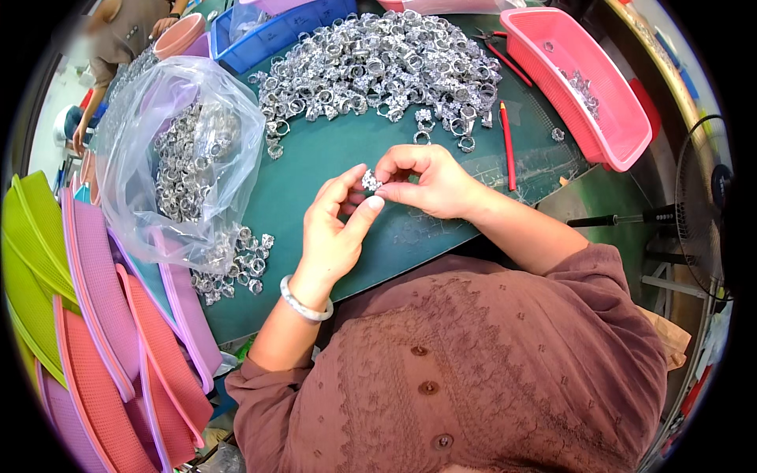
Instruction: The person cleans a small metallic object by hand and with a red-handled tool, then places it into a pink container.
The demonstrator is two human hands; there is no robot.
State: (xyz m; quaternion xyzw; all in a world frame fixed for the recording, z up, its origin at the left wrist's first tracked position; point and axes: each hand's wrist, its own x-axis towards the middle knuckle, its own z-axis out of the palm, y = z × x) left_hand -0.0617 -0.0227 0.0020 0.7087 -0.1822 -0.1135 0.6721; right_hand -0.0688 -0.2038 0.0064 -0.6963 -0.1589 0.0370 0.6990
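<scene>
Above the green surface (pixel 441 229), at centre, my left hand (pixel 335 229) and right hand (pixel 430 185) pinch one small silver ring (pixel 371 182) between closed fingertips. Farther off lies a ring heap (pixel 378 67); left, a clear bag (pixel 177 158) of rings; far right, a pink basket (pixel 623 142).

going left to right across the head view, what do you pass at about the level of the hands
stacked coloured baskets → clear plastic bag of silver rings → left hand → small silver ring → right hand → red pencil → pink basket → fan
</scene>
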